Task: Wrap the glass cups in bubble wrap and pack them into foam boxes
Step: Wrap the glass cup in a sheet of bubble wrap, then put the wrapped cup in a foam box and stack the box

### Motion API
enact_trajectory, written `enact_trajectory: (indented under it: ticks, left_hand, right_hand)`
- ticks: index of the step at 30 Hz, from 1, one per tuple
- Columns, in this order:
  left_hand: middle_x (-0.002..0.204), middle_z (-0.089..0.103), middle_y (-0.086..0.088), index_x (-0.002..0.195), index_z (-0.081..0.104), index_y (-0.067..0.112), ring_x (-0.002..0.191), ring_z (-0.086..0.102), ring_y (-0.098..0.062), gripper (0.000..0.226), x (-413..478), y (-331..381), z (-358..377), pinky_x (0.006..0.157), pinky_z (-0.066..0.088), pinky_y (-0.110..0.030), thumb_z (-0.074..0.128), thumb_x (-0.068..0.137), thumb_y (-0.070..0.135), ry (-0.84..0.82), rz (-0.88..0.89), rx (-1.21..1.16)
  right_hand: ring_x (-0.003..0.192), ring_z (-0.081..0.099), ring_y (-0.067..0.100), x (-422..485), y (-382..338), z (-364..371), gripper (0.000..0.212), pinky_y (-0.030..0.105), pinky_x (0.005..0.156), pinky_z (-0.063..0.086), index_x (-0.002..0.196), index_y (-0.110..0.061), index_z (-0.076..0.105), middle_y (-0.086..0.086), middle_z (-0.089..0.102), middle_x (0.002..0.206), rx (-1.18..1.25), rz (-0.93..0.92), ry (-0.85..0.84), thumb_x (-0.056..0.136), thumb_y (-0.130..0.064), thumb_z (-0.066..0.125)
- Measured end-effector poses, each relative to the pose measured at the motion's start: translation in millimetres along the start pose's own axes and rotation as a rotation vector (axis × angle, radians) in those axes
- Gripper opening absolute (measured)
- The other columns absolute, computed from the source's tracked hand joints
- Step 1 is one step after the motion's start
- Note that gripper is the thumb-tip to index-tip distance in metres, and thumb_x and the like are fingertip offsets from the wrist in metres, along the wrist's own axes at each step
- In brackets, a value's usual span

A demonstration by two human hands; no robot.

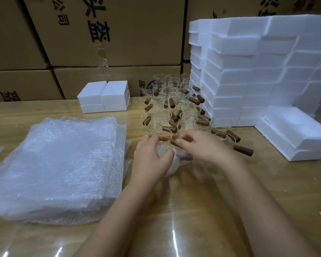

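Observation:
A glass cup half covered in bubble wrap (171, 164) lies on the table between my hands, its brown wooden handle (186, 158) poking out to the right. My left hand (152, 154) curls round the wrapped cup from the left. My right hand (202, 145) pinches the wrap at the cup's top with bent fingers. Behind them stand several clear glass cups with brown handles (174, 106). An open foam box (295, 134) lies at the right.
A thick stack of bubble wrap sheets (59, 164) covers the table's left part. A tall stack of white foam boxes (248, 71) rises at the right, two smaller foam boxes (104, 97) sit at the back, cardboard cartons (100, 34) behind them.

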State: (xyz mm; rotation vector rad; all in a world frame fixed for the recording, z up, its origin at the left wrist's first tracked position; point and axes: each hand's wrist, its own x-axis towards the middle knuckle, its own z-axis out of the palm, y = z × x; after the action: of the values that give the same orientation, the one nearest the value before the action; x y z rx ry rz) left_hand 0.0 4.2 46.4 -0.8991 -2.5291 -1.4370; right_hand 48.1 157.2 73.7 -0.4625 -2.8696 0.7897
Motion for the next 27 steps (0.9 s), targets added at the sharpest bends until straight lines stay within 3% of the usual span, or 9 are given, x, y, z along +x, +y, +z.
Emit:
enact_trajectory:
  ticks: [3, 7, 9, 12, 14, 17, 21, 27]
  left_hand:
    - [0.113, 0.049, 0.013, 0.103, 0.06, 0.028, 0.113, 0.05, -0.009, 0.019, 3, 1, -4, 0.091, 0.038, -0.025, 0.061, 0.084, 0.027, -0.036, 0.05, 0.053]
    - [0.132, 0.043, 0.008, 0.131, 0.049, 0.026, 0.12, 0.044, -0.011, 0.059, 5, -12, -5, 0.099, 0.042, -0.033, 0.058, 0.081, 0.057, -0.186, 0.1, 0.319]
    - [0.144, 0.035, 0.005, 0.143, 0.034, 0.026, 0.128, 0.04, -0.014, 0.08, 4, -21, -3, 0.102, 0.041, -0.036, 0.057, 0.077, 0.067, -0.272, 0.048, 0.374]
    - [0.15, 0.025, 0.003, 0.149, 0.018, 0.027, 0.129, 0.04, -0.017, 0.096, 4, -30, 0, 0.096, 0.045, -0.036, 0.06, 0.073, 0.068, -0.296, 0.002, 0.321]
    - [0.148, 0.024, 0.001, 0.148, 0.015, 0.029, 0.123, 0.046, -0.016, 0.099, 3, -33, 2, 0.09, 0.047, -0.033, 0.064, 0.071, 0.066, -0.28, -0.004, 0.293]
    - [0.148, 0.025, 0.002, 0.148, 0.012, 0.033, 0.119, 0.05, -0.017, 0.102, 3, -37, 3, 0.086, 0.049, -0.035, 0.068, 0.069, 0.066, -0.303, -0.008, 0.32]
    - [0.152, 0.031, 0.003, 0.149, 0.013, 0.033, 0.131, 0.042, -0.018, 0.108, 2, -43, 6, 0.097, 0.045, -0.039, 0.073, 0.065, 0.063, -0.284, -0.067, 0.262]
    - [0.143, 0.046, 0.001, 0.147, 0.027, 0.028, 0.128, 0.045, -0.018, 0.101, -9, -49, 10, 0.104, 0.042, -0.039, 0.082, 0.065, 0.049, -0.211, -0.14, 0.022]
  right_hand:
    - [0.08, 0.062, 0.005, -6, 14, -28, 0.016, 0.031, 0.073, 0.05, 0.088, -0.033, 0.063, -0.015, 0.066, 0.087, 0.137, 0.042, 0.154, 0.091, -0.045, 0.052]
    - [0.082, 0.063, 0.019, -15, 55, -66, 0.019, 0.037, 0.073, 0.05, 0.082, -0.023, 0.066, -0.008, 0.069, 0.085, 0.258, 0.188, 0.531, 0.09, -0.033, 0.051]
    - [0.088, 0.057, 0.022, -21, 79, -78, 0.019, 0.035, 0.073, 0.043, 0.094, -0.02, 0.064, -0.002, 0.067, 0.097, 0.159, 0.298, 0.695, 0.091, -0.03, 0.048]
    - [0.114, 0.046, 0.038, -29, 114, -90, 0.031, 0.046, 0.094, 0.038, 0.118, -0.014, 0.058, 0.015, 0.055, 0.124, -0.045, 0.467, 0.817, 0.09, -0.026, 0.05]
    - [0.122, 0.037, 0.044, -37, 138, -101, 0.041, 0.051, 0.101, 0.031, 0.126, -0.011, 0.053, 0.024, 0.043, 0.132, -0.159, 0.545, 0.886, 0.088, -0.028, 0.057]
    - [0.124, 0.035, 0.046, -49, 175, -115, 0.063, 0.055, 0.104, 0.027, 0.134, -0.016, 0.047, 0.023, 0.035, 0.137, -0.244, 0.667, 0.777, 0.081, -0.046, 0.064]
    - [0.128, 0.035, 0.045, -54, 208, -116, 0.075, 0.056, 0.106, 0.03, 0.137, -0.022, 0.046, 0.017, 0.03, 0.143, -0.26, 0.778, 0.508, 0.075, -0.06, 0.064]
    - [0.133, 0.029, 0.037, -54, 224, -105, 0.044, 0.048, 0.106, 0.033, 0.118, -0.02, 0.061, 0.008, 0.03, 0.146, -0.211, 0.747, 0.527, 0.081, -0.043, 0.064]
